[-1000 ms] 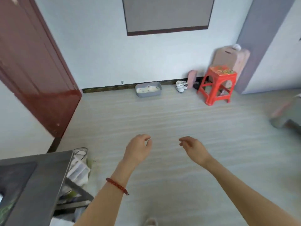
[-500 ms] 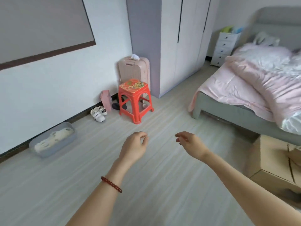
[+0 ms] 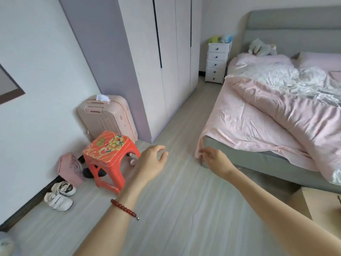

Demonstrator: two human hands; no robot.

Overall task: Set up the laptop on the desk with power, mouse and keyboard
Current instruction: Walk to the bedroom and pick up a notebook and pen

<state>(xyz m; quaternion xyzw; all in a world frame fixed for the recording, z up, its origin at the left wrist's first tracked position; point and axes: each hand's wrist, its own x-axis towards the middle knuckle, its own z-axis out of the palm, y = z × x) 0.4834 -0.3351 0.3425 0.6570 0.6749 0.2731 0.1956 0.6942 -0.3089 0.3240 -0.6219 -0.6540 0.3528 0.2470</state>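
Note:
No laptop, mouse, keyboard, power lead or desk appears in the head view. My left hand (image 3: 152,162), with a red bead bracelet on its wrist, hangs in the air over the floor with loosely curled fingers and holds nothing. My right hand (image 3: 215,159) is stretched forward beside it, fingers relaxed and empty, in front of the bed's near corner.
A red plastic stool (image 3: 108,157) stands left of my hands, with a pink suitcase (image 3: 107,119) behind it and white shoes (image 3: 59,195) by the wall. A white wardrobe (image 3: 166,61) is ahead. A bed with pink bedding (image 3: 267,115) fills the right. A cardboard box (image 3: 319,204) sits at lower right.
The view has swung right, from the door, metal table and wall to the wardrobe and bed. Both hands stay raised and empty in front of me.

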